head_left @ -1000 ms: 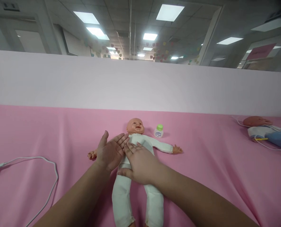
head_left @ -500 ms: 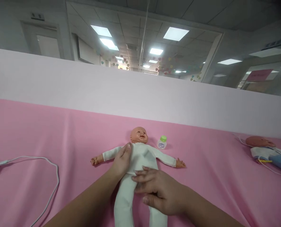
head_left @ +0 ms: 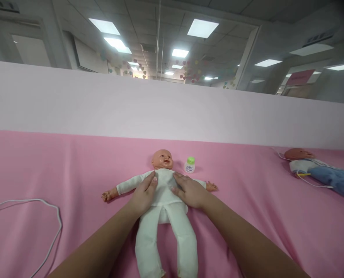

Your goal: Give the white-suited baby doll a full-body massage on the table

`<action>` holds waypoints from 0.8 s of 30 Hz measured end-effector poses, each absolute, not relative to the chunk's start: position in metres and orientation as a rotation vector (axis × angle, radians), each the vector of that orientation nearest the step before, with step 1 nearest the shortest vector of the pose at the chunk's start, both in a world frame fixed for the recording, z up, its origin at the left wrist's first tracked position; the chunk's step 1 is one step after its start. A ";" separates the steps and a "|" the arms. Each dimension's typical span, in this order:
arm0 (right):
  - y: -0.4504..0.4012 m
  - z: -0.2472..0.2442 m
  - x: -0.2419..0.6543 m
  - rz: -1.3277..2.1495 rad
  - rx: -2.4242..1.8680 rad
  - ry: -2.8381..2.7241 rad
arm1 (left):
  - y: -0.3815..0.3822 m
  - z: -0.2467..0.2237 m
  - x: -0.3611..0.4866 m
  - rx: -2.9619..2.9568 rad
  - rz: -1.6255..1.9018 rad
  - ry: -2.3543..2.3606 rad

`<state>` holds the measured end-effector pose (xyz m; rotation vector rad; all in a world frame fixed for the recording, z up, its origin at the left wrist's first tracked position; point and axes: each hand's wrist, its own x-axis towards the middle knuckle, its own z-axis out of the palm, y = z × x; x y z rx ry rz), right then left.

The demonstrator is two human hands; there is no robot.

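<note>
A baby doll (head_left: 164,195) with a white cloth body lies on its back on the pink sheet (head_left: 96,227), its arms spread wide and its head toward the wall. Against one side of its chest rests my left hand (head_left: 145,193), thumb up along the torso, its other fingers mostly hidden. My right hand (head_left: 189,190) lies over the opposite side of the chest near the shoulder, fingers stretched out and apart. Neither hand grips anything. Just beyond the doll's shoulder stands a small clear bottle (head_left: 189,166) with a green cap.
At the far right lies a second doll (head_left: 328,170) in blue and white clothing, with a thin white tube and a yellow piece. A white cable (head_left: 58,220) curves over the sheet at left. Behind runs a low white wall (head_left: 160,112) with glass above it.
My right hand has moved up from the doll's lower belly to its upper chest. My left hand stays at the doll's side. The view has shifted slightly.
</note>
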<state>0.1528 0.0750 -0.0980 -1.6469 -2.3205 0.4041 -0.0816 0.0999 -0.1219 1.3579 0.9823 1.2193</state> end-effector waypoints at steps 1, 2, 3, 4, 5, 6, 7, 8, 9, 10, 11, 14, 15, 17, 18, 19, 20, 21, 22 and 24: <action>0.072 -0.099 0.156 0.385 -1.691 -2.300 | 0.098 -0.120 -0.083 1.415 1.187 1.012; 0.070 -0.100 0.159 0.362 -1.722 -2.290 | 0.095 -0.118 -0.084 1.476 1.150 1.049; 0.068 -0.101 0.162 0.338 -1.739 -2.287 | 0.090 -0.115 -0.086 1.537 1.114 1.089; 0.067 -0.102 0.164 0.317 -1.740 -2.290 | 0.084 -0.112 -0.088 1.599 1.081 1.121; 0.066 -0.102 0.165 0.301 -1.725 -2.296 | 0.076 -0.108 -0.090 1.664 1.045 1.135; 0.066 -0.103 0.165 0.289 -1.702 -2.302 | 0.066 -0.103 -0.091 1.736 1.005 1.121; 0.066 -0.104 0.166 0.276 -1.679 -2.304 | 0.057 -0.099 -0.091 1.820 0.956 1.076; 0.067 -0.104 0.165 0.262 -1.660 -2.304 | 0.047 -0.094 -0.091 1.922 0.881 0.995; 0.067 -0.105 0.165 0.247 -1.644 -2.304 | 0.039 -0.091 -0.090 2.017 0.807 0.901; 0.068 -0.105 0.164 0.234 -1.631 -2.306 | 0.034 -0.087 -0.088 2.097 0.739 0.813; 0.069 -0.106 0.164 0.224 -1.622 -2.307 | 0.031 -0.085 -0.086 2.155 0.685 0.741; 0.070 -0.107 0.164 0.222 -1.614 -2.314 | 0.041 -0.083 -0.078 2.226 0.633 0.662; 0.070 -0.108 0.164 0.224 -1.615 -2.317 | 0.050 -0.082 -0.075 2.224 0.637 0.663; 0.070 -0.108 0.164 0.229 -1.619 -2.324 | 0.072 -0.082 -0.070 2.187 0.656 0.679; 0.070 -0.108 0.164 0.232 -1.619 -2.325 | 0.084 -0.082 -0.068 2.151 0.669 0.697; 0.070 -0.108 0.164 0.238 -1.615 -2.327 | 0.095 -0.082 -0.067 2.107 0.686 0.724; 0.070 -0.108 0.164 0.248 -1.610 -2.328 | 0.105 -0.083 -0.067 2.061 0.712 0.760; 0.070 -0.108 0.164 0.261 -1.605 -2.329 | 0.113 -0.083 -0.068 2.022 0.736 0.798; 0.069 -0.108 0.165 0.274 -1.601 -2.329 | 0.120 -0.085 -0.070 1.995 0.758 0.833; 0.069 -0.107 0.167 0.302 -1.602 -2.338 | 0.128 -0.090 -0.078 1.970 0.795 0.878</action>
